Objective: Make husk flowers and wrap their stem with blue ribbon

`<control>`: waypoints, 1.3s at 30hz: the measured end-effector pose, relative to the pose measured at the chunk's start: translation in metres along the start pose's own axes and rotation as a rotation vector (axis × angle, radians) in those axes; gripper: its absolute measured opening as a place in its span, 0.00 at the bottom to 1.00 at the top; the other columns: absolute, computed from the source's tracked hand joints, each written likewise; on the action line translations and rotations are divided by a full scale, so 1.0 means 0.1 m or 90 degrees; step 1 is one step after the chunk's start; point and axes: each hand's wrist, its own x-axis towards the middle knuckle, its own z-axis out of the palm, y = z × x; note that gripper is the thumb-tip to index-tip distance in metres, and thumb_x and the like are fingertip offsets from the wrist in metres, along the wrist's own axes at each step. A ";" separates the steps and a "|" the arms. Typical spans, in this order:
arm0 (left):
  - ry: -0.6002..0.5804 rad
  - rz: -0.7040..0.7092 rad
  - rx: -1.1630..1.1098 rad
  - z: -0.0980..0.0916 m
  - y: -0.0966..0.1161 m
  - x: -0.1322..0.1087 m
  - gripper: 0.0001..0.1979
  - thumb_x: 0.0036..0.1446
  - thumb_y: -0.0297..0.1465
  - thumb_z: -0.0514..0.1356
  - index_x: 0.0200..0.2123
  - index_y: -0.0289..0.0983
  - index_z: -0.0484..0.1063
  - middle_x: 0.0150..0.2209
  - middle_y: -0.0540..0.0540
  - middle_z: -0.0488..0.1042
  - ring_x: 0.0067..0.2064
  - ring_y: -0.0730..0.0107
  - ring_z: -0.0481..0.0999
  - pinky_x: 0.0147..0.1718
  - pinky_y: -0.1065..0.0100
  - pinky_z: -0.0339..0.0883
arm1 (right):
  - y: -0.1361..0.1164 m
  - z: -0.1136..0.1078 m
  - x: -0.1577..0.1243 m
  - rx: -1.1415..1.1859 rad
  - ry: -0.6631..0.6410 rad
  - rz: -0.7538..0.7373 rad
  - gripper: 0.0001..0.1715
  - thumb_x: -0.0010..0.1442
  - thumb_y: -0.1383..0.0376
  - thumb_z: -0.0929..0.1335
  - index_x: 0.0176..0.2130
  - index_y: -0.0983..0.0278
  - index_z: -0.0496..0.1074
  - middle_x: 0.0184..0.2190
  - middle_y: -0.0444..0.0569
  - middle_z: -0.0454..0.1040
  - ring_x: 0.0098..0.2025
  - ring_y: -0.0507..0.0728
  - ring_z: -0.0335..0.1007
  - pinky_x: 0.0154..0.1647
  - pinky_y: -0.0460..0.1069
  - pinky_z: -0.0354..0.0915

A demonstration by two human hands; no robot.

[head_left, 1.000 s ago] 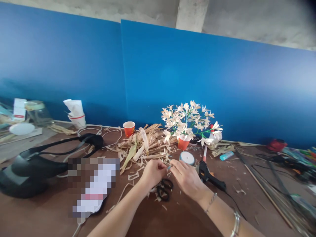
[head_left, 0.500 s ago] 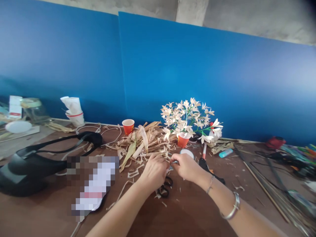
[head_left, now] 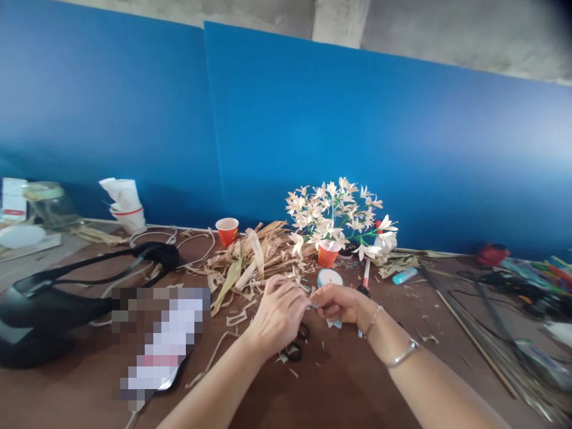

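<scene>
My left hand (head_left: 277,314) and my right hand (head_left: 338,302) meet above the brown table (head_left: 339,387), fingers pinched together on a small pale blue piece (head_left: 315,305) that I cannot make out. Black scissors (head_left: 295,344) lie on the table just beneath my left hand. A roll of white tape (head_left: 329,277) sits right behind my hands. Beyond it, a pile of dried husks (head_left: 254,256) spreads over the table, and an orange cup (head_left: 328,255) holds a bunch of cream husk flowers (head_left: 337,214).
A second orange cup (head_left: 227,231) stands behind the husks. A black bag (head_left: 53,304) lies at the left. A red-capped pen (head_left: 365,273) and blue lighter (head_left: 405,275) lie right of the flowers. Long thin sticks (head_left: 487,345) and cables cover the right side. A blue wall closes the back.
Both hands rose slightly and drew closer to me. My right wrist turned so the hand curls inward on the small piece. The view drifted a little to the right.
</scene>
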 end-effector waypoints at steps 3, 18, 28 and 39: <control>0.032 -0.022 -0.011 0.00 0.01 0.01 0.10 0.56 0.24 0.51 0.30 0.38 0.71 0.27 0.50 0.73 0.34 0.72 0.67 0.48 0.61 0.50 | 0.03 0.01 0.00 0.051 -0.036 -0.010 0.05 0.42 0.69 0.65 0.20 0.67 0.61 0.14 0.38 0.63 0.11 0.40 0.36 0.12 0.38 0.37; 0.094 -0.358 -0.223 0.09 -0.12 0.02 0.06 0.50 0.27 0.56 0.28 0.37 0.73 0.29 0.46 0.76 0.34 0.66 0.72 0.42 0.61 0.59 | 0.11 0.20 -0.01 -0.067 0.266 -0.324 0.12 0.45 0.69 0.67 0.35 0.65 0.69 0.29 0.45 0.72 0.26 0.49 0.66 0.23 0.42 0.58; 0.041 -0.510 -0.440 0.18 -0.14 0.00 0.08 0.46 0.28 0.56 0.27 0.34 0.75 0.26 0.46 0.75 0.29 0.67 0.71 0.29 0.71 0.63 | 0.26 0.44 0.08 -0.352 0.548 -0.611 0.05 0.53 0.65 0.66 0.32 0.64 0.70 0.32 0.49 0.71 0.37 0.55 0.66 0.41 0.50 0.62; -0.027 -0.592 -0.591 0.20 -0.11 0.01 0.08 0.42 0.31 0.59 0.25 0.32 0.74 0.23 0.48 0.73 0.26 0.72 0.68 0.27 0.72 0.61 | 0.28 0.39 0.03 -0.297 0.433 -0.559 0.11 0.58 0.63 0.62 0.28 0.65 0.68 0.26 0.45 0.69 0.31 0.52 0.64 0.34 0.46 0.60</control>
